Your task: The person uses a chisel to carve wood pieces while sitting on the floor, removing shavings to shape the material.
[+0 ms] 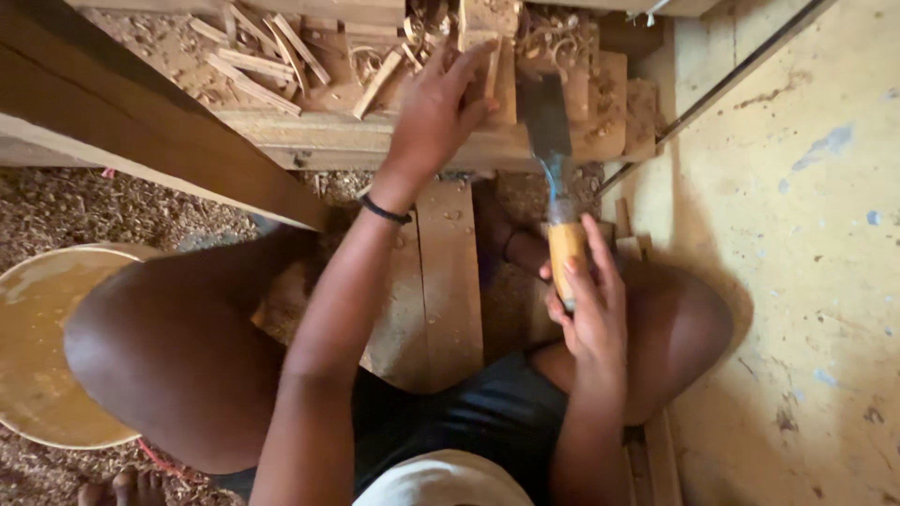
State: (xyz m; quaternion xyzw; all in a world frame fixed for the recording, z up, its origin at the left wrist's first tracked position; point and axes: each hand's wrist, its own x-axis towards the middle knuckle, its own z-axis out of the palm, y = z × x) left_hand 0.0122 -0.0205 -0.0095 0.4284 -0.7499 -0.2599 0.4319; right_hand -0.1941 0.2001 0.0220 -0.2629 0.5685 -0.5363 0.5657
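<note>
Left hand [436, 108] flat, fingers spread, pressing upright wood piece [489, 56] on block [356, 141]. Right hand [586, 305] gripping chopper [553, 178] by yellow handle, blade pointing away, just right of wood piece. Left hand nearer. Shavings [553, 37] beyond.

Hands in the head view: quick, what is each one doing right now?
Left hand: fingers spread, resting on an upright wooden piece.
Right hand: closed around the wooden handle of a broad-bladed cutting tool.
</note>
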